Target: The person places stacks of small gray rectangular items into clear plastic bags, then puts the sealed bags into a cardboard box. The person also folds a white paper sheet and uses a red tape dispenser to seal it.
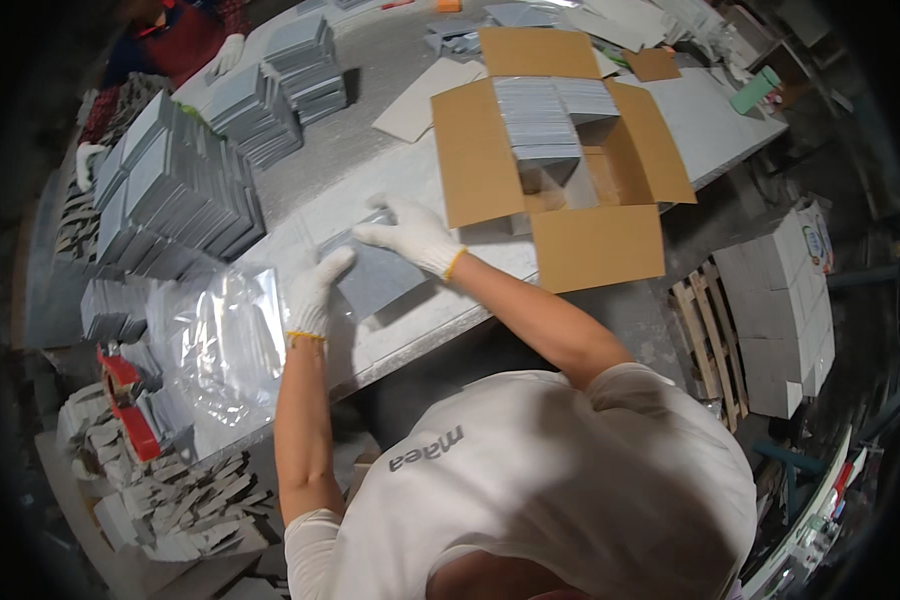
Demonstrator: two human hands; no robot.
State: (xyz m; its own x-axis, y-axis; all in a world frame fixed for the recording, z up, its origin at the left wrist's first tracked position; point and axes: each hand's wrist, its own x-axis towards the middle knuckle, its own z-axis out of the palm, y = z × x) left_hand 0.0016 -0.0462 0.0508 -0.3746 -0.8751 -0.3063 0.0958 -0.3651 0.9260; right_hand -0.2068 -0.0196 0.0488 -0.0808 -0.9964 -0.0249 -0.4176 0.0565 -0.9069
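A flat grey slab, perhaps a stone tile (pixel 379 274), lies tilted at the table's front edge between my gloved hands. What looks like clear plastic film shows around its near left corner. My left hand (pixel 313 292), in a white knit glove, presses against the slab's left side with the thumb on its upper face. Across the far right edge, my right hand (pixel 418 238) grips it, thumb on top and other fingers partly hidden. To the right stands an open cardboard box (pixel 484 154), its flaps spread, partly filled with upright rows of wrapped tiles (pixel 536 120).
Clear plastic bags (pixel 221 337) lie left of my left hand, beside a red tape dispenser (pixel 129 409). Tall tile stacks (pixel 180 184) stand at the left; a co-worker's gloved hand (pixel 229 54) is behind them. White cartons (pixel 769 315) sit on a wooden pallet (pixel 709 337) at right.
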